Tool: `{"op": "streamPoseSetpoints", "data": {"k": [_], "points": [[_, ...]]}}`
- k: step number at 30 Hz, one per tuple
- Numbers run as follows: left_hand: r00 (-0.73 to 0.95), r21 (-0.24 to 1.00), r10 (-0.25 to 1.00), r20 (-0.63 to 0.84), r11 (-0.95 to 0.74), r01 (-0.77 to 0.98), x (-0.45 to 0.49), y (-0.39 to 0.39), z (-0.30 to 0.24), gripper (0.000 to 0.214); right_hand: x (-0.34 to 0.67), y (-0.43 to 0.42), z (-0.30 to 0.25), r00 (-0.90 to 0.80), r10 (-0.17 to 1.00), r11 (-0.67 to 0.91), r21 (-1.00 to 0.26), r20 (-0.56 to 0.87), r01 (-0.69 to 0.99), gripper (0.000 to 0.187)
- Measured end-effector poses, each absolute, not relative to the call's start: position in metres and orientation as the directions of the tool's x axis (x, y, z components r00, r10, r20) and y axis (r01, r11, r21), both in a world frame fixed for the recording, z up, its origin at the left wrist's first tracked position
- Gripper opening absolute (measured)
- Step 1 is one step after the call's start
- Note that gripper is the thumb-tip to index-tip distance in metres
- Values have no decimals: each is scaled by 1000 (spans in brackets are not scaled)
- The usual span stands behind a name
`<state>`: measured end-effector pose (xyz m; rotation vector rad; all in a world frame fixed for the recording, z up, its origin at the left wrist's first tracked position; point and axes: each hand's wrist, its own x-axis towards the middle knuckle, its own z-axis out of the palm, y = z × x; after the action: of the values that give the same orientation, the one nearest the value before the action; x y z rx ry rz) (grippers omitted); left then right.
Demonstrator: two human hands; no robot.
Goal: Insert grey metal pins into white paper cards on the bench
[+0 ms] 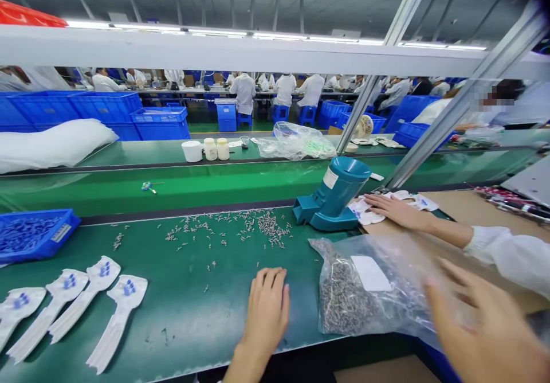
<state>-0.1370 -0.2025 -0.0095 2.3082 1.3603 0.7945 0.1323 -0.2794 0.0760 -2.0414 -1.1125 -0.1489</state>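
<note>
From the head view, the left hand (266,314) lies open and empty on the green workbench (206,325) at lower centre, below scattered small metal parts (249,228). At lower right, the blurred right hand (485,331), fingers spread and holding nothing, overlaps a clear plastic bag (348,297) of similar parts.

a clear plastic bag (344,300) with a white label, packed with small grey metal parts, lay on the green mat (193,325), near loose silvery parts (266,228) scattered across it.
</note>
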Motion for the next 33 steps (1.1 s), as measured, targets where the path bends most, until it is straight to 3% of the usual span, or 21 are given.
{"op": "streamPoseSetpoints", "data": {"k": [3, 4, 6, 10, 16, 22, 33], "points": [[434, 505, 843, 318, -538, 675, -145, -191, -12, 29, 70, -222, 75, 217, 970, -137, -486, 112, 863, 46], [445, 500, 834, 328, -552, 667, -146, -190, -14, 29, 53, -199, 69, 136, 991, -126, -413, -4, 902, 46], [461, 501, 816, 350, -578, 644, -149, -191, -19, 28, 32, -156, 53, 172, 976, -202, -264, -133, 943, 46], [446, 542, 810, 381, -587, 602, -154, -194, -26, 29, 31, -106, 16, 236, 959, -263, -187, -154, 946, 47], [439, 580, 809, 391, -587, 565, -155, -193, -24, 29, 32, -97, -9, 282, 946, -301, -112, -160, 947, 61], [457, 610, 817, 351, -570, 550, -156, -193, -25, 28, 24, -100, -14, 228, 961, -249, -134, -157, 959, 61], [452, 608, 819, 353, -568, 554, -154, -192, -28, 24, 29, -80, -36, 352, 927, -368, -133, -128, 920, 74]]}}
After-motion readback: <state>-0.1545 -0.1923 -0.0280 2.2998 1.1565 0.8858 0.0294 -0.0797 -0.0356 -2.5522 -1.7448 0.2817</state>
